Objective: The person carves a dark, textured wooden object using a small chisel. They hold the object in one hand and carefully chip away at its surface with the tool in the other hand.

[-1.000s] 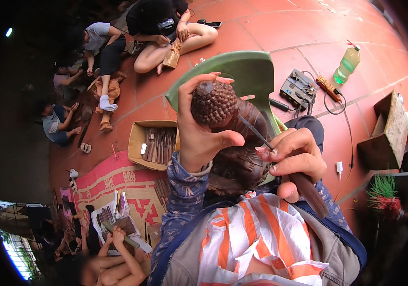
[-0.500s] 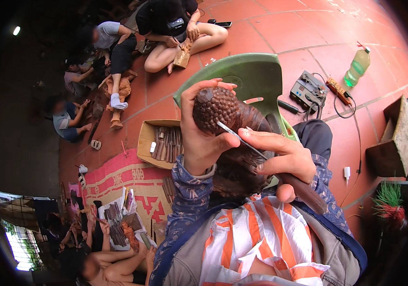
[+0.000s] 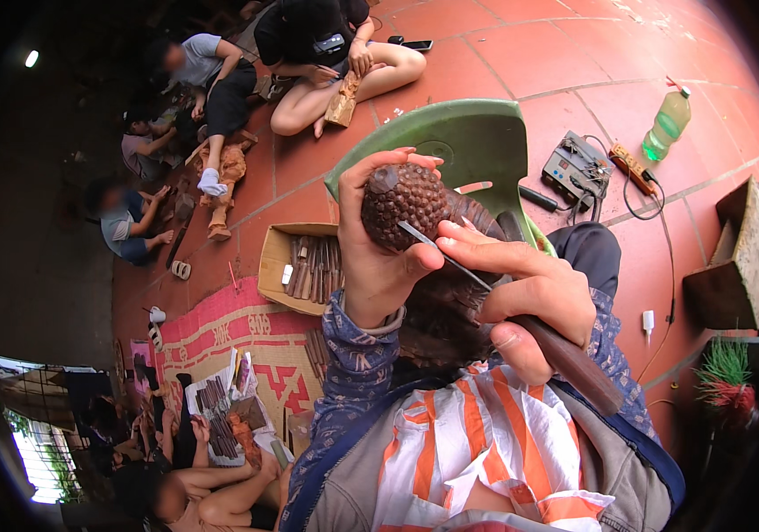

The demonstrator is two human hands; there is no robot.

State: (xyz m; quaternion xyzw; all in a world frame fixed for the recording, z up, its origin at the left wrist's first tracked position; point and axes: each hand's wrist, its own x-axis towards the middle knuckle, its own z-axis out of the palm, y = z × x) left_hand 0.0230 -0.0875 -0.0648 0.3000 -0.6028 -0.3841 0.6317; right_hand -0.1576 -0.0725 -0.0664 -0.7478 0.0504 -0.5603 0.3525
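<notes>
A dark brown carved wooden figure lies in front of me, its round head (image 3: 404, 207) covered in small knobs. My left hand (image 3: 377, 275) is wrapped round that head, fingers over its far side and thumb near the chisel blade. A thin chisel (image 3: 574, 362) with a dark wooden handle is gripped in my right hand (image 3: 541, 297). Its narrow metal blade slants up to the left, its tip at the lower edge of the knobs. My right fingertips rest along the blade close to my left thumb. Much of the figure's body is hidden beneath my hands.
Behind the figure stands a green plastic chair (image 3: 477, 133). At left are a cardboard box (image 3: 275, 266) of chisels and a patterned mat (image 3: 211, 332). To the right lie a grey electrical box (image 3: 574, 168), power strip (image 3: 632, 168), bottle (image 3: 668, 124) and cables. Other people sit carving at left.
My right hand has shifted slightly right, and the chisel handle's end sits lower and farther right. The blade tip has moved slightly up and left. My left hand keeps its hold.
</notes>
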